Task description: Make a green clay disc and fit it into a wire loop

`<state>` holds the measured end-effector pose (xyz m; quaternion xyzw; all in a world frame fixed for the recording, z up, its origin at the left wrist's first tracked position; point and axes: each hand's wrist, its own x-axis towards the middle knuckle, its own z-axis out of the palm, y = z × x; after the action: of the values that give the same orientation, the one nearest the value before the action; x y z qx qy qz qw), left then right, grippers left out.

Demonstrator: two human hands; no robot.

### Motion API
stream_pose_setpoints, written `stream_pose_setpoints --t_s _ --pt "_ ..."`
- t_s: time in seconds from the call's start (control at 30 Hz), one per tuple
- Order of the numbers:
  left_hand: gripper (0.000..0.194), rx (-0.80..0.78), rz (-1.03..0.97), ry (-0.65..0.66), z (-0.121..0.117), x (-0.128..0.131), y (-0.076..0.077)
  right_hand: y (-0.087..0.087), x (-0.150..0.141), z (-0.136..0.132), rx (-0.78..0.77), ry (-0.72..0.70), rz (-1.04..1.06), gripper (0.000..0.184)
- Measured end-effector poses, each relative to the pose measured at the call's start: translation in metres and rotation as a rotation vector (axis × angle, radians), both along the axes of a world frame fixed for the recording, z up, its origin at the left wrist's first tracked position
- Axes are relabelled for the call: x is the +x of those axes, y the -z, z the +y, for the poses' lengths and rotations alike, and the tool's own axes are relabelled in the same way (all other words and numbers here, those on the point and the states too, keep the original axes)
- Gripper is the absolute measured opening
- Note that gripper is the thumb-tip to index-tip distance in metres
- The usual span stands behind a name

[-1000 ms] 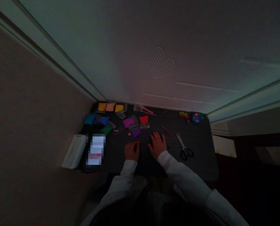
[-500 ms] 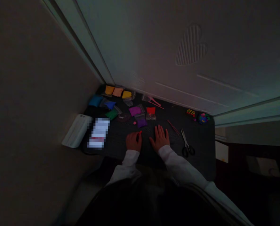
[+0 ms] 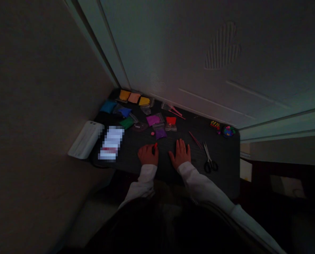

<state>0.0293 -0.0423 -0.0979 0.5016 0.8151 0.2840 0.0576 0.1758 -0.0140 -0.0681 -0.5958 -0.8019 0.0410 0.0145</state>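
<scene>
My left hand (image 3: 148, 155) is closed, with a small piece of red clay (image 3: 155, 145) poking up between thumb and forefinger. Flat on the dark table (image 3: 173, 176) lies my right hand (image 3: 181, 155), its fingers stretched out; whether anything is under the palm is hidden. Just beyond the hands are a small pink ball (image 3: 152, 133), a purple clay packet (image 3: 161, 133) and a red clay packet (image 3: 171, 121). To the right of my right hand lie a thin pink tool (image 3: 195, 140) and scissors (image 3: 209, 160) with black handles.
More coloured packets, among them a green one (image 3: 127, 122) and a yellow one (image 3: 144, 101), spread over the back left. A lit phone (image 3: 111, 143) and a white box (image 3: 85, 140) stand at left. Small colourful clay figures (image 3: 228, 131) sit far right, near the wall.
The view has shifted slightly. My left hand still grips the red clay, which now points more upright; my right hand stays flat in about the same place.
</scene>
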Motion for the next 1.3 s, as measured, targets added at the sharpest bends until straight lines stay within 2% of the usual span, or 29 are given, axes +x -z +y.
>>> stream_pose_setpoints --t_s 0.1,0.23,0.3,0.37,0.5,0.57,0.73,0.8,0.97,1.03,1.1,1.2,1.3 --pt "0.026 -0.011 0.015 0.005 0.002 -0.003 0.0 0.0 0.0 -0.003 -0.009 0.002 -0.007 0.063" --pt "0.026 0.025 0.027 0.068 0.0 -0.021 0.005 -0.002 -0.006 0.034 0.01 0.035 0.014 0.064" --pt "0.026 0.03 0.028 0.107 -0.002 -0.033 0.008 -0.002 -0.006 0.044 0.019 0.058 0.023 0.064" --pt "0.027 0.017 0.033 0.125 -0.002 -0.04 0.009 -0.003 -0.005 0.035 0.008 0.063 0.027 0.064" --pt "0.028 -0.015 0.056 0.089 0.001 -0.043 0.005 -0.004 -0.004 -0.004 -0.047 0.045 0.03 0.063" --pt "0.028 -0.018 0.055 0.076 0.002 -0.041 0.002 -0.004 -0.005 -0.008 -0.057 0.047 0.038 0.063" --pt "0.033 -0.014 0.05 0.118 -0.001 -0.041 0.001 -0.002 -0.01 0.036 -0.021 0.086 0.077 0.065" --pt "0.034 -0.013 0.053 0.118 -0.001 -0.042 0.002 -0.003 -0.011 0.041 -0.023 0.11 0.086 0.066" --pt "0.034 -0.014 0.035 0.134 0.0 -0.044 0.001 -0.008 -0.011 -0.007 -0.104 0.067 0.101 0.064" --pt "0.034 -0.013 0.033 0.141 0.001 -0.043 0.0 -0.008 -0.01 -0.016 -0.106 0.06 0.109 0.064" --pt "0.034 -0.018 0.038 0.14 0.002 -0.043 -0.001 -0.007 -0.012 -0.007 -0.088 0.065 0.12 0.064" --pt "0.034 -0.025 0.043 0.14 0.002 -0.044 0.0 -0.007 -0.018 0.025 -0.05 0.088 0.154 0.065" --pt "0.036 -0.016 0.037 0.149 0.001 -0.045 0.0 -0.014 -0.02 0.047 -0.016 0.14 0.203 0.065"
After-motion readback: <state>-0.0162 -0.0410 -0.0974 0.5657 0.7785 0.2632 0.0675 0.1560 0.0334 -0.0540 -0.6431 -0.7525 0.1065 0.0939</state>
